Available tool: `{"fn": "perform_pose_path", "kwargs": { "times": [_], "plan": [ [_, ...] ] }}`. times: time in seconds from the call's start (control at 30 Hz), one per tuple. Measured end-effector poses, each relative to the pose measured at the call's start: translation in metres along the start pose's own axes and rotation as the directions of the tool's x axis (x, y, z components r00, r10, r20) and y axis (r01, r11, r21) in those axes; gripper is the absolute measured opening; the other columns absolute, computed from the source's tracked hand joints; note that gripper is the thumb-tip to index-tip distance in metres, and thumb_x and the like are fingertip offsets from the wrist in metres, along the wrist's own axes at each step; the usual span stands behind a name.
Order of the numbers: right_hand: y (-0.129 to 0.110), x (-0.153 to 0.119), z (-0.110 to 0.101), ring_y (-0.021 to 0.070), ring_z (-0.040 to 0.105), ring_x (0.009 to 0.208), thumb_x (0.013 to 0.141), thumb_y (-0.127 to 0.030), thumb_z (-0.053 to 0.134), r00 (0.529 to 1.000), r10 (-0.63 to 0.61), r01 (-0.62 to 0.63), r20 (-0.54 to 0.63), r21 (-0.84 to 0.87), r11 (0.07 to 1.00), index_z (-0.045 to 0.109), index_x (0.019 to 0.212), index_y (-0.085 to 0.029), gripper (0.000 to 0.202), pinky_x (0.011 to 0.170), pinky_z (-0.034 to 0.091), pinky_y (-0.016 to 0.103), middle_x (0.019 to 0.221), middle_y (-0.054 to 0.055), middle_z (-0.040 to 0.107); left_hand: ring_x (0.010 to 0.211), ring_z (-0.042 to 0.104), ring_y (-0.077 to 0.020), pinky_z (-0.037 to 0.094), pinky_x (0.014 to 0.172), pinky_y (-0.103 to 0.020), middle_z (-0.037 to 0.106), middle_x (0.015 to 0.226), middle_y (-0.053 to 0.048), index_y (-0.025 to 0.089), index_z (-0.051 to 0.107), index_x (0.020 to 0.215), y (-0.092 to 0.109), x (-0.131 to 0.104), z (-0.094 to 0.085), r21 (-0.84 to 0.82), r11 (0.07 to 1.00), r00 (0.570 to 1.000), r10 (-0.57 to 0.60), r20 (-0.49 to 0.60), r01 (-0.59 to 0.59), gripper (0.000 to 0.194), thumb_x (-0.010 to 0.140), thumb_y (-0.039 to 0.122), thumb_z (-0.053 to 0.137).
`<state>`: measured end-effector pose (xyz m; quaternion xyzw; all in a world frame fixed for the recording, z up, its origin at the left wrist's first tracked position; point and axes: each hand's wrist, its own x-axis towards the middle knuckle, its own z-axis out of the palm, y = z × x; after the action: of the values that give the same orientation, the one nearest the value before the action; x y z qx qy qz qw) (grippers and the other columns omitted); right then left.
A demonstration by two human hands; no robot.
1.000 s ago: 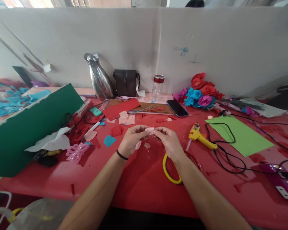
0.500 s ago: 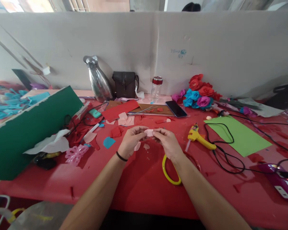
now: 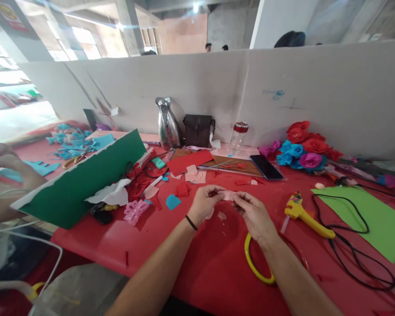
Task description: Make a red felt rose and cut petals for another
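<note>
A small piece of pale pink paper [image 3: 228,195] is stretched between my two hands above the red table [image 3: 197,263]. My left hand [image 3: 204,202] pinches its left end, and a dark band circles that wrist. At the other end, my right hand [image 3: 253,211] grips it between thumb and fingers. Pink scraps [image 3: 221,215] lie on the table just below. Yellow-handled scissors [image 3: 250,261] rest partly under my right forearm. Further right lies a yellow glue gun [image 3: 306,217] with its black cord.
A green board [image 3: 95,180] stands at the left; beyond it a co-worker's hand [image 3: 9,160] handles blue paper. At the back are a metal jug [image 3: 167,125], a dark bag [image 3: 198,131], a glass jar [image 3: 238,140], a phone [image 3: 266,167] and paper flowers [image 3: 303,147]. Green paper [image 3: 375,219] lies right.
The head view has turned left and up, so everything sits further right and lower. The pink paper looks drawn out wider between my hands. A co-worker's hands have come into view at left.
</note>
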<state>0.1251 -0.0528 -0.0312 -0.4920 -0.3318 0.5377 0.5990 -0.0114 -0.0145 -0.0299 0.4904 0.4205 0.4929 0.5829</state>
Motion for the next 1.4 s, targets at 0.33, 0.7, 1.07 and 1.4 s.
{"fn": "perform_pose_path", "kwargs": {
  "times": [0.33, 0.7, 1.07, 1.4],
  "plan": [
    [0.017, 0.012, -0.011, 0.0188, 0.064, 0.060, 0.061, -0.044, 0.075, 0.987, -0.160, 0.147, -0.016, -0.312, 0.939, 0.066, 0.084, -0.023, 0.033, 0.061, 0.049, 0.033, 0.070, 0.001, 0.069, 0.062, 0.050, -0.0099, 0.040, 0.059, -0.020, 0.062, 0.075, 0.002, 0.019, 0.068, 0.090, 0.002, 0.008, -0.009, 0.088, 0.991, 0.920, 0.130, -0.369, -0.105, 0.031, 0.068, 0.002, 0.054],
    [0.028, 0.018, -0.013, 0.0216, 0.069, 0.065, 0.063, -0.053, 0.070, 0.986, -0.166, 0.152, -0.005, -0.381, 0.912, 0.073, 0.090, -0.018, 0.044, 0.061, 0.054, 0.033, 0.079, 0.008, 0.075, 0.072, 0.057, -0.0137, 0.046, 0.068, -0.024, 0.065, 0.074, -0.001, 0.016, 0.064, 0.074, -0.009, 0.011, -0.011, 0.182, 0.951, 0.843, 0.305, -0.443, -0.249, 0.007, 0.073, 0.013, 0.058],
    [0.023, 0.015, -0.014, 0.0228, 0.067, 0.077, 0.077, -0.044, 0.054, 0.913, -0.401, 0.340, 0.071, -0.674, 0.655, 0.071, 0.089, -0.020, 0.032, 0.071, 0.053, 0.036, 0.098, 0.011, 0.071, 0.066, 0.062, -0.0133, 0.048, 0.061, -0.022, 0.071, 0.072, -0.002, 0.016, 0.070, 0.078, -0.007, 0.007, -0.009, 0.277, 0.950, 0.924, 0.229, -0.307, -0.144, 0.010, 0.070, 0.014, 0.063],
    [0.015, 0.001, -0.002, 0.0220, 0.068, 0.077, 0.085, -0.048, 0.051, 0.911, -0.352, 0.406, 0.216, -0.631, 0.661, 0.070, 0.093, -0.021, 0.034, 0.071, 0.052, 0.032, 0.091, 0.009, 0.075, 0.077, 0.068, -0.0151, 0.050, 0.073, -0.023, 0.075, 0.081, -0.004, 0.019, 0.073, 0.079, -0.002, -0.011, 0.001, 0.575, 0.748, 0.918, 0.397, 0.014, -0.333, 0.024, 0.077, 0.003, 0.055]
  ]
}}
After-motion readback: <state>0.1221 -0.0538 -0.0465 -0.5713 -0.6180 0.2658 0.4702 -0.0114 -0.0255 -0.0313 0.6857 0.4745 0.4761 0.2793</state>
